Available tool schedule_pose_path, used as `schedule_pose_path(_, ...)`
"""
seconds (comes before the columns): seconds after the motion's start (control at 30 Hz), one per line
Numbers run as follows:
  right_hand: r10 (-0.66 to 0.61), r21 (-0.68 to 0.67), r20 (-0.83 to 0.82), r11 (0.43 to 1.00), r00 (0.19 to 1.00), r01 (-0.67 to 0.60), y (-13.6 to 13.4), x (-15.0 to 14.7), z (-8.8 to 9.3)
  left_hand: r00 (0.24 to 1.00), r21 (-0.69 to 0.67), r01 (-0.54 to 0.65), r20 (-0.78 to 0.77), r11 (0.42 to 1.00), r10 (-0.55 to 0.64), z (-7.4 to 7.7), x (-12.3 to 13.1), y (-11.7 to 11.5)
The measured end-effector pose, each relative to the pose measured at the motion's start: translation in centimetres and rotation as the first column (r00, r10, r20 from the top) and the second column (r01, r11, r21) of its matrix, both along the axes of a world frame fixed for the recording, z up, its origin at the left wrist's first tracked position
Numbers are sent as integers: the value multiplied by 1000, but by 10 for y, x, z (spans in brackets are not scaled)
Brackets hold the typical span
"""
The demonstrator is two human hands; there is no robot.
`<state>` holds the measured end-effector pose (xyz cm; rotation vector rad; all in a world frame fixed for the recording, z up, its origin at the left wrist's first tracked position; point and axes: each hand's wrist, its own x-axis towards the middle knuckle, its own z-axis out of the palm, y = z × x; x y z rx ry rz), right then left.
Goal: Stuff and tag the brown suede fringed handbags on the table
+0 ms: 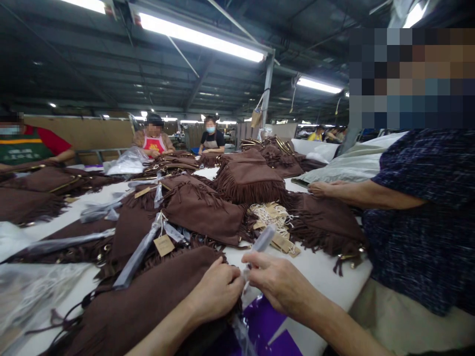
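A brown fringed bag [159,296] lies flat in front of me, its near end running off below. My left hand [218,287] rests over the bag's right end, its fingers curled and pinched at a strap wrapped in clear plastic [264,238]. On the same strap, a little higher and to the right, my right hand [274,279] is closed, with the wrapped end sticking up above the fist. Below both hands the plastic hangs down over a purple sheet [284,341]. My fingers hide the middle of the strap.
More brown fringed bags [204,210] pile across the white table [343,274]. Paper tags with white strings [274,220] lie beyond my right hand. A co-worker's hand [326,189] touches a bag at right. Clear plastic [37,291] lies at left; other people [153,138] sit opposite.
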<state>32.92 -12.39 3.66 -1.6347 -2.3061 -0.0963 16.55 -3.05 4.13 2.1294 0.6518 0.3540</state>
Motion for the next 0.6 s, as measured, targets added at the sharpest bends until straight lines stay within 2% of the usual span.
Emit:
schedule_pose_path(0.07,-63,26,-80,998,995,65,-7,-3,3,1000,-184,-21,-10,983,19,-7,3,4)
schedule_pose_path(0.17,-168,-37,-241,986,956,164,-19,-12,5,998,-521,-44,19,852,63,-15,4,11)
schedule_pose_path(0.23,-228,-111,-316,973,921,203,-26,-19,2,992,-611,-59,53,789,115,-18,4,14)
schedule_pose_path(0.37,-321,-196,-349,944,881,266,-30,-27,-10,975,-589,-111,92,801,203,-20,4,14)
schedule_pose_path(0.43,-266,-180,-443,962,856,206,-29,-28,-16,964,-571,-129,118,810,237,-21,5,13)
schedule_pose_path(0.5,-207,-169,-574,977,792,132,-29,-30,-20,954,-548,-159,129,821,271,-22,4,12)
schedule_pose_path(0.6,-233,-214,-684,970,691,115,-27,-35,-26,956,-530,-154,132,834,261,-24,1,11)
